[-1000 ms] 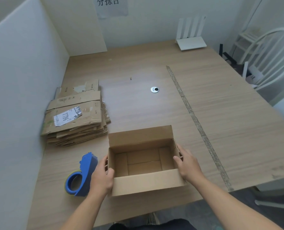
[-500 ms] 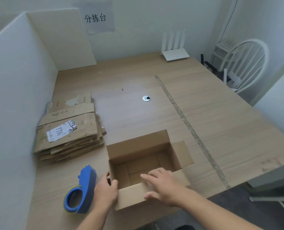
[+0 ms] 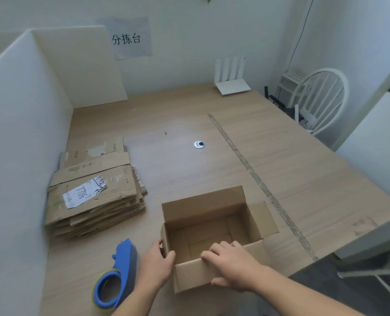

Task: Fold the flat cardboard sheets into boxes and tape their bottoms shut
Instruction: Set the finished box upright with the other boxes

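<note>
One table (image 3: pixel 303 179), bearing a stack of flat sheets (image 3: pixel 98 201) at its left, one open-topped box (image 3: pixel 203 206) at its near edge, one blue tape dispenser (image 3: pixel 121 270) just beside it. My left hand (image 3: pixel 155 265) grips the box's left wall; my right hand (image 3: pixel 232 263) curls over its near wall. Risk: a hard tug could drag it off the edge.

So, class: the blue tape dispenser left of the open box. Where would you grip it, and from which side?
Grip the tape dispenser by its blue body behind the roll, coming from above. It stands on edge on the table, narrow back up, so thumb and fingers can close across its flat sides. The left hand, holding the box beside it, is probably nearest.
</note>
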A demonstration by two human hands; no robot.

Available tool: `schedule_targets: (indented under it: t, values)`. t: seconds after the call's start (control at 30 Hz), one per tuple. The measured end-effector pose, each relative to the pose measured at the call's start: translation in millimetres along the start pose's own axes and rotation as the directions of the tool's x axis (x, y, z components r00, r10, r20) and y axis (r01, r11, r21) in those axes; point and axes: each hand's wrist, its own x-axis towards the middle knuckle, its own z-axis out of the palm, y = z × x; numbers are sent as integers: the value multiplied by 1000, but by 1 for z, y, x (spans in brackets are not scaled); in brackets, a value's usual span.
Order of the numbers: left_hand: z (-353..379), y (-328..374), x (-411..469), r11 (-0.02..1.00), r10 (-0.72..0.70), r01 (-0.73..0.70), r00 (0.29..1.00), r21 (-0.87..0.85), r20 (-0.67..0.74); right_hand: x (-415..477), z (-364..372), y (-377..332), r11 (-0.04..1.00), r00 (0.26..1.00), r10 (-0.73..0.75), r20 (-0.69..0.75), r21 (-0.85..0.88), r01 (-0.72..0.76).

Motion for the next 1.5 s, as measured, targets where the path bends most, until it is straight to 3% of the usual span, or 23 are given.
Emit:
schedule_targets:
  t: [0.33, 0.57, 0.8, 0.9, 1.1, 1.27, 1.5]
  values:
    - [-6, 41, 40, 979, 172, -172, 985, 105, 13, 9, -27, 44, 995, 990, 82, -111, -51, -88]
    - [22, 102, 79, 963, 217, -211, 976, 166, -16, 12, -45, 119, 990, 980, 131, -150, -34, -138]
    - [79, 213, 121, 946, 302, -279, 943, 165, -139, 21, -72, 261, 987, 976, 147, -161, -45, -156]
    - [108, 270, 142, 892, 368, -321, 925, 319, -95, 22, -97, 341, 979, 967, 206, -150, 22, -205]
    - [155, 382, 191, 636, 461, -386, 884, 668, 72, 35, -151, 489, 969, 965, 241, -104, -35, -245]
    - [182, 451, 239, 561, 492, -400, 865, 725, 97, 64, -182, 579, 971, 971, 216, -101, -85, -224]
    - [199, 520, 307, 549, 475, -376, 875, 747, 92, 129, -206, 664, 971, 967, 221, -131, -61, -230]
